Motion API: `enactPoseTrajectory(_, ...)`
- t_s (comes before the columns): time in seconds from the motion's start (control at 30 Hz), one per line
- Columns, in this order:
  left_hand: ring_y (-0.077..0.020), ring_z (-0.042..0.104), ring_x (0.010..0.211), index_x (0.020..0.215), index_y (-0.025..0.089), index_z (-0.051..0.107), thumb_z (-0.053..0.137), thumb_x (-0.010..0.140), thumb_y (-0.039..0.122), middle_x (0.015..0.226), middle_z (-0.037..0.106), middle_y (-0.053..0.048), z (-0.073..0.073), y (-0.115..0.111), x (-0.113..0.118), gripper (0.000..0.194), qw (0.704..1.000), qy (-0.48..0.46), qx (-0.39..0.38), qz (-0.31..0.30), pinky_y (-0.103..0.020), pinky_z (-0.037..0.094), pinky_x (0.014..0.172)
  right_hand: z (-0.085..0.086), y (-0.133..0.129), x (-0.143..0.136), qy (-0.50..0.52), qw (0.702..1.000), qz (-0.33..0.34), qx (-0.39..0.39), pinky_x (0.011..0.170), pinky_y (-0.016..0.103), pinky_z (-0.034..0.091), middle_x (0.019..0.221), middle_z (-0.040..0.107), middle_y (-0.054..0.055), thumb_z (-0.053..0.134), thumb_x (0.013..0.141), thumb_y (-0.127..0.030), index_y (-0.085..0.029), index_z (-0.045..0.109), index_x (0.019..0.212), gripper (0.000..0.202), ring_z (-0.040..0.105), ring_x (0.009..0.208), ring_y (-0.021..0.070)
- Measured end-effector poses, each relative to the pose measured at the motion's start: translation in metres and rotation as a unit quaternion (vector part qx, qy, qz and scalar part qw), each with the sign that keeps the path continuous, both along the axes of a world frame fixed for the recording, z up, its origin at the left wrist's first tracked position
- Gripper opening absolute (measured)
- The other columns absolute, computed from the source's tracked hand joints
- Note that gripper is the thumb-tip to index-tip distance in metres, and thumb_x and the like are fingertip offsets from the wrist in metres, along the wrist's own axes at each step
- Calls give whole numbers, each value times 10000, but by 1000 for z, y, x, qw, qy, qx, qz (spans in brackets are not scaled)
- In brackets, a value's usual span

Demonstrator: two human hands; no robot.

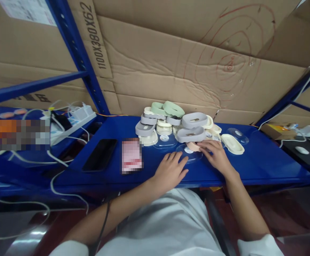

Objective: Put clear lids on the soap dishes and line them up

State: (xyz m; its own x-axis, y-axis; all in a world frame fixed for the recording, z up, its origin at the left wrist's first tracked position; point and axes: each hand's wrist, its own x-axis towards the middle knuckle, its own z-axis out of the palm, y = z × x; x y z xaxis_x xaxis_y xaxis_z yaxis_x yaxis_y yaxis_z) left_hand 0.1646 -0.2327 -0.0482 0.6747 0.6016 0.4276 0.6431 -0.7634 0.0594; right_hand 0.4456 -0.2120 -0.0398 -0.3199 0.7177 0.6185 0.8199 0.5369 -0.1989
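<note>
Both hands rest on the blue shelf [264,160]: the left hand [170,171] lies flat and released, fingers spread, its tips at the edge of a clear plastic lid [188,155]; the right hand [217,153] curls loosely over a pale pink oval piece [192,146], touching more than gripping it. That piece sits between the hands, tucked just under the heap of grey, green and cream oval cases [176,122]. Pulling it carelessly could, I judge, topple the heap, which leans right over it.
</note>
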Motion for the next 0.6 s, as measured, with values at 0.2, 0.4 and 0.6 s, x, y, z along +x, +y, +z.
enactPoseTrajectory(0.2, -322, 697, 1159, 1347, 128, 686, 529, 1089, 269, 1317, 718, -163, -7, -14, -14, 334, 997, 3, 80, 6, -458, 535, 964, 3, -13, 5, 32, 999, -36, 9, 1022, 454, 534, 1096, 768, 85, 607, 1060, -398, -249, 752, 1080, 208, 705, 1111, 272)
enactPoseTrajectory(0.4, -316, 701, 1182, 1458, 126, 629, 524, 1074, 210, 1468, 664, -179, -9, -4, -1, 407, 998, 21, 62, -6, -445, 544, 942, -12, -27, 83, -13, 948, -317, 1, 1049, 549, 475, 1336, 715, 183, 543, 1042, -529, -197, 650, 1400, 499, 631, 1258, 374)
enactPoseTrajectory(0.6, -323, 686, 1270, 1570, 144, 519, 490, 1082, 197, 1570, 593, -184, -12, 3, 7, 492, 999, 4, 47, -6, -456, 548, 989, -30, -34, 141, -23, 925, -373, -63, 924, 490, 518, 1141, 763, 178, 512, 995, -694, -182, 799, 1130, 602, 687, 1050, 347)
